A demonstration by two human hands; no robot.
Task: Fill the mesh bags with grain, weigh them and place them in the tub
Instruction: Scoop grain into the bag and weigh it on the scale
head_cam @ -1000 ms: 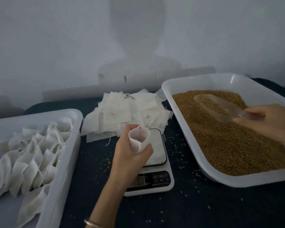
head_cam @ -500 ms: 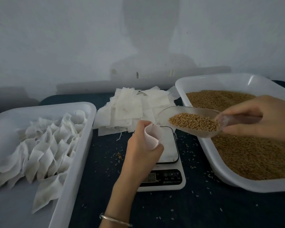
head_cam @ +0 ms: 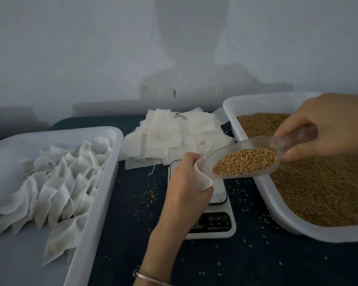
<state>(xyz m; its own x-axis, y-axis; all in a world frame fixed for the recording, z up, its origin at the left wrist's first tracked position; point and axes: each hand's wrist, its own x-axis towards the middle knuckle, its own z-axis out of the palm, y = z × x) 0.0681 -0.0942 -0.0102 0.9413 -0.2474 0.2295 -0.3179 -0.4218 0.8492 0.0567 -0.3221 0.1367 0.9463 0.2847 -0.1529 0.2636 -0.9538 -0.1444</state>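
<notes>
My left hand (head_cam: pixel 185 188) grips a white mesh bag (head_cam: pixel 203 176) held open above the white digital scale (head_cam: pixel 215 221). My right hand (head_cam: pixel 327 126) holds the handle of a clear plastic scoop (head_cam: pixel 225 155) loaded with brown grain (head_cam: pixel 245 161); the scoop's front lip touches the bag's mouth. On the right stands a white tub of grain (head_cam: pixel 298 228). A white tub (head_cam: pixel 95 195) on the left holds several filled mesh bags (head_cam: pixel 58 182).
A pile of flat empty mesh bags (head_cam: pixel 174 137) lies behind the scale on the dark tablecloth. Loose grains (head_cam: pixel 150 194) are scattered on the cloth around the scale. A pale wall rises right behind the table.
My right hand lifted the scoop full of grain out of the right tub and carried it left to the bag's mouth. My left hand kept the bag over the scale.
</notes>
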